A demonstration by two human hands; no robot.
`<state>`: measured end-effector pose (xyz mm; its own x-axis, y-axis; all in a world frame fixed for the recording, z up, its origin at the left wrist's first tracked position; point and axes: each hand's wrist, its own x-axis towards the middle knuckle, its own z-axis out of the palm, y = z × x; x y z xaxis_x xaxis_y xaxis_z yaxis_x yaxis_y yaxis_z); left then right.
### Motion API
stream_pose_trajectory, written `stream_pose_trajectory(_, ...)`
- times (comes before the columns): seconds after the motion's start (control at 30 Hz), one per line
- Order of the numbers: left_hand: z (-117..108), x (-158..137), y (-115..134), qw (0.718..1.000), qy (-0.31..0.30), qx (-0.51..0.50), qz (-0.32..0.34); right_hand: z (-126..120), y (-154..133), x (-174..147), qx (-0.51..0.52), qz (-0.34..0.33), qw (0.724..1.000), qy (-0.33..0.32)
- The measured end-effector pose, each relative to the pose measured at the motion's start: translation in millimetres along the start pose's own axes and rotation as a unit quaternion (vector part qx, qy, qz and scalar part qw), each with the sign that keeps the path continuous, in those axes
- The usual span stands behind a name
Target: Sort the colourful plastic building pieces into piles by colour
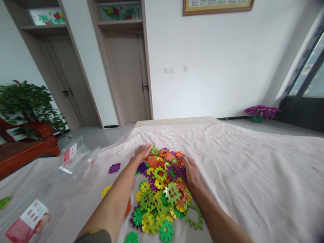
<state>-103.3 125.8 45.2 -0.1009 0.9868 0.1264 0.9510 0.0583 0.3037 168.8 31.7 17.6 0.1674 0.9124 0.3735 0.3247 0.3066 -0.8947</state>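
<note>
A heap of plastic building pieces (159, 184) in orange, purple, yellow and green lies on the pale pink cloth. Some are square with notched edges, others are flower-shaped discs. At the far left edge of the heap, my left hand (142, 151) rests with its fingers stretched over some pieces. My right hand (191, 171) lies along the heap's right side, fingers extended and touching orange and purple pieces; part of its fingers is hidden. Between my forearms, a green notched frame (194, 217) sits near the right one. A purple square piece (114, 168) lies apart on the left.
Clear plastic packaging with printed labels (27, 221) spreads over the cloth (240, 175) at left. A green piece (5, 201) lies at the far left edge. Beyond are a red wooden chair (32, 148), a leafy plant (27, 104) and purple flowers (262, 111).
</note>
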Motion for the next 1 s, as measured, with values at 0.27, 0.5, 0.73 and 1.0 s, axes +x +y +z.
stream_pose_trajectory(0.27,10.1,-48.3,17.7,0.992,-0.014,-0.078,0.099,-1.4,-9.6,-0.4,0.017,-0.008,1.000,-0.001)
stream_pose_trajectory(0.5,-20.7,-92.1,-17.0,0.956,-0.016,-0.241,0.167,-4.2,-8.7,0.0,0.047,0.036,0.998,0.006)
stream_pose_trajectory(0.73,-29.7,-127.0,-85.2,0.983,0.074,0.005,-0.168,-2.9,-4.1,0.3,0.061,0.031,0.998,0.003)
stream_pose_trajectory(1.0,-32.1,-160.8,-61.0,0.982,0.010,-0.180,0.062,-1.0,3.4,2.5,0.053,0.018,0.998,0.001)
